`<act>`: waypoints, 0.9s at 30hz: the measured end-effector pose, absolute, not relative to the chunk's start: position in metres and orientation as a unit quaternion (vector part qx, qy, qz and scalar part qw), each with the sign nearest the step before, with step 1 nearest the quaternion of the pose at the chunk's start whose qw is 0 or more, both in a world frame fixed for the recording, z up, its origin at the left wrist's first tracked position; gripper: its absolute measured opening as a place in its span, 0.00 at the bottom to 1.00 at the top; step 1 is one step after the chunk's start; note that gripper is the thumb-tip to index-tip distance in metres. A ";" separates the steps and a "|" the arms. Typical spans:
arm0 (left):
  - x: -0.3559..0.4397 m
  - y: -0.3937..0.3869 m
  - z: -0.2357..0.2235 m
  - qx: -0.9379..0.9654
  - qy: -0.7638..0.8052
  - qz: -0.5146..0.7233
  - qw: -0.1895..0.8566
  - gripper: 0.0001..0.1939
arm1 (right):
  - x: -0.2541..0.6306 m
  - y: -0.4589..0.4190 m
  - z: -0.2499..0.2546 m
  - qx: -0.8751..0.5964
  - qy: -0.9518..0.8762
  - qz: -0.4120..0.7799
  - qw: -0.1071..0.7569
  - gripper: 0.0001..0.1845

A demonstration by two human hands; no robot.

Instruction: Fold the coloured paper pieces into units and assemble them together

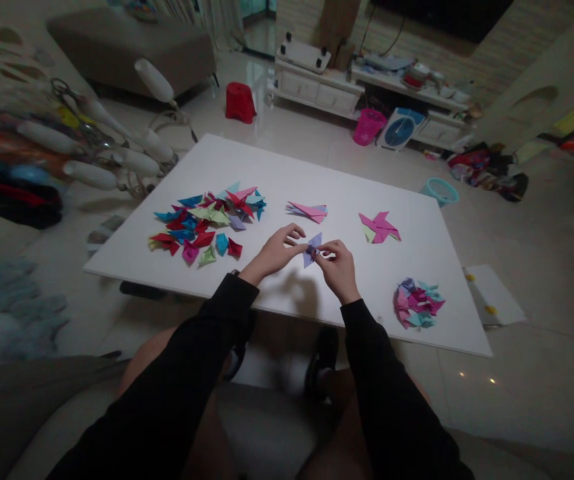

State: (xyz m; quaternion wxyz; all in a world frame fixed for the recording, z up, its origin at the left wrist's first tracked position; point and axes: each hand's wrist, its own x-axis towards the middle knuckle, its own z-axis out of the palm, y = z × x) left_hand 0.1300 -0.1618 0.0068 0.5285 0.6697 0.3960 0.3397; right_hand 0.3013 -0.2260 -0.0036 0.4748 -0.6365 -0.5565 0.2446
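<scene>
A small lavender folded paper piece [313, 251] is held just above the white table between my two hands. My left hand [281, 249] pinches its left side with thumb and finger, the other fingers curled above. On its right side, the fingertips of my right hand [335, 262] are closed on the same paper. Just beyond my hands lies a flat stack of pink and lavender folded paper strips [309, 211]. To the left spreads a heap of folded paper pieces [207, 220] in blue, red, green and pink. A pink and green paper pinwheel shape [381, 227] lies to the right.
On the white table [267, 167], a round cluster of pink, lavender and aqua folded papers [419, 303] sits near the right front. Beyond the table stand a red stool [240, 103], a pink bin [369, 127] and a blue-and-white fan [401, 129]. A lamp with white shades [91, 175] is at the left.
</scene>
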 end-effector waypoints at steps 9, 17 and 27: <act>0.137 -0.187 0.010 0.610 0.289 0.325 0.662 0.20 | 0.298 -0.253 0.014 -0.615 -0.526 0.269 0.522 0.20; 0.136 -0.194 0.010 0.598 0.319 0.354 0.645 0.18 | 0.301 -0.260 0.011 -0.608 -0.512 0.294 0.531 0.17; 0.143 -0.169 0.012 0.565 0.340 0.369 0.655 0.23 | 0.308 -0.226 0.005 -0.548 -0.525 0.387 0.524 0.18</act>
